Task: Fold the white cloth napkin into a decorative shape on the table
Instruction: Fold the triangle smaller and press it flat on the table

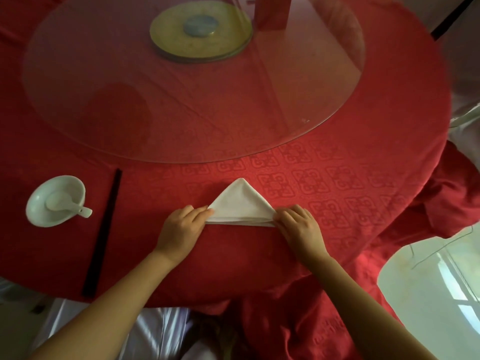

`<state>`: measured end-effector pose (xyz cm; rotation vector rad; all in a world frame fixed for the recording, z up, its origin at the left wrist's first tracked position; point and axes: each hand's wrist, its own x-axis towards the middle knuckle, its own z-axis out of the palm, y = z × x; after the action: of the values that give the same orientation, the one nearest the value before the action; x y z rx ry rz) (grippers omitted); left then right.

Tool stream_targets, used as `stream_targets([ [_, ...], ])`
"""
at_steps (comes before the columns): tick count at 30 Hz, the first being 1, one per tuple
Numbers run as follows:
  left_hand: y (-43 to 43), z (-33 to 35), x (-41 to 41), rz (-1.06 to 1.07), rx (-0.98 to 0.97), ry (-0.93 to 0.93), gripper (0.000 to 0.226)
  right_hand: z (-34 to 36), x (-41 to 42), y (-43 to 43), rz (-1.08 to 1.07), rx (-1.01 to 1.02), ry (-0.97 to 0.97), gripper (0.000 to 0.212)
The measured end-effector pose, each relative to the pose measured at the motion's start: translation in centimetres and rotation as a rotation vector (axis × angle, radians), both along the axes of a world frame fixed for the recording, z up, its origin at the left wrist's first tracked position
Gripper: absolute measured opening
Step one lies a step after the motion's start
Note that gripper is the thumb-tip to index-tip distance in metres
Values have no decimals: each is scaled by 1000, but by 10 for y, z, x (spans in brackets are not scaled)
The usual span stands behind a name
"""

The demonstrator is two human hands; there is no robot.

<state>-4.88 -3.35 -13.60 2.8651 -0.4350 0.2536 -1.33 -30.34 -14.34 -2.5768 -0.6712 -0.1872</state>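
The white cloth napkin lies folded into a triangle on the red tablecloth, its point away from me and its layered long edge toward me. My left hand pinches the triangle's left corner. My right hand grips the right corner, fingers curled over the layered edge. Both hands rest on the table.
A white bowl with a white spoon in it sits at the left, beside black chopsticks. A big glass turntable covers the table's middle, with a yellow-green base disc under it. A red box stands at the back.
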Motion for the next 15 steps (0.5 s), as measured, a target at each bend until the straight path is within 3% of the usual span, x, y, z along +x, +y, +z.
stream_targets([
  [2, 1, 2, -2, 30, -12, 35, 28, -1, -4, -2, -52, -18, 34, 6],
  [7, -11, 12, 8, 154, -226, -21, 29, 22, 12, 28, -216, 197, -8, 15],
  [10, -49, 7, 31, 279, -250, 53, 36, 24, 38, 81, -76, 58, 162, 40],
  [12, -61, -8, 30, 316, -128, 194, 44, 8, 37, 94, -4, -133, 270, 52],
  [15, -52, -24, 21, 288, 38, 240, 53, -16, 19, 80, -34, -252, 224, 57],
])
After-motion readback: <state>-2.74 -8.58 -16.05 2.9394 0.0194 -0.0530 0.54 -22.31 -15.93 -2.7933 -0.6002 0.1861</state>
